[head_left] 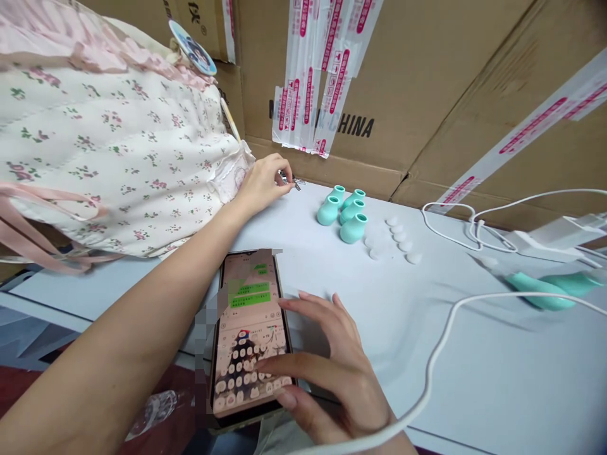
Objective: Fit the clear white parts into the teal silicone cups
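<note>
My left hand (266, 182) reaches to the back of the table, beside the floral bag. Its thumb and fingers are pinched at some small dark metallic bits (296, 183), too small to name. My right hand (339, 373) hovers with spread fingers over the lower right of a phone (253, 344), its index finger near the screen's right edge. A chat with green bubbles and a keyboard shows on the lit screen. Several small turquoise vases (353, 229) stand right of my left hand. Near them lie several small whitish translucent pieces (401, 237).
A floral fabric bag (118, 145) fills the left side. Taped cardboard boxes (403, 82) wall off the back. A white cable (434, 354) crosses the right side of the table (379, 303), near white plugs (545, 243) and turquoise pieces (540, 291). A clear plastic bottle (156, 407) lies below.
</note>
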`<state>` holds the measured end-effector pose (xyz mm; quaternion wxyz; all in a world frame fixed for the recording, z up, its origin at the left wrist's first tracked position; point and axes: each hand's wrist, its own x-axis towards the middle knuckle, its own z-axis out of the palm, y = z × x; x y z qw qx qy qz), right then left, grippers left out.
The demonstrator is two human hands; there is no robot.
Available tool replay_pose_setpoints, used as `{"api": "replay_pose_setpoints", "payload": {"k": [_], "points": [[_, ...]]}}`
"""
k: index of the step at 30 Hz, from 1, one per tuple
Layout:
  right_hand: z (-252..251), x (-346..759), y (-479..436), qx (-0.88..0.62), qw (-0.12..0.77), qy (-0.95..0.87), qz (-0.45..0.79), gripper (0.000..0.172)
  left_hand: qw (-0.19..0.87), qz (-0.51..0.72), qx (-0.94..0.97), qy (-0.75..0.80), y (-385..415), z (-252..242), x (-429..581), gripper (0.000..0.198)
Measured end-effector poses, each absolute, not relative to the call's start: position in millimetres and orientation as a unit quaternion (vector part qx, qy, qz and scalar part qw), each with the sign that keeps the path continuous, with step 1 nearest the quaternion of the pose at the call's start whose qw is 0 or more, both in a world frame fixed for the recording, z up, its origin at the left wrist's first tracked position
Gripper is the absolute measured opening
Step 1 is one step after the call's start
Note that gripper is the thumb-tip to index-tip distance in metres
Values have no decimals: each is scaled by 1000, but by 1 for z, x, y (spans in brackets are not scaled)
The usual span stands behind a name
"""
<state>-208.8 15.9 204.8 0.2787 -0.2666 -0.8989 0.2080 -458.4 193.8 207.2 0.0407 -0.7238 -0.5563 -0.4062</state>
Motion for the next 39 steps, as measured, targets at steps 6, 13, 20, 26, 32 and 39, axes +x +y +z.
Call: {"api": "replay_pose_setpoints", "payload": {"k": [6,13,20,26,32,39], "points": [[203,-217,15,-297,277,-897,174,30,43,-402,-727,-555,193,209,-458,9],[205,-230,15,-290,251,-915,124,40,41,-398,-721,-566,192,209,-457,7],[202,-231,15,-280,241,-923,105,41,39,-402,-713,-573,193,208,-457,7],[204,-223,13,-303,269,-904,138,33,39,-396,-720,-569,194,208,-458,8],[200,-218,13,-310,291,-890,163,23,34,-390,-721,-572,192,208,-458,6],[201,-214,15,-292,298,-886,203,22,52,-396,-722,-564,193,207,-457,5]]}}
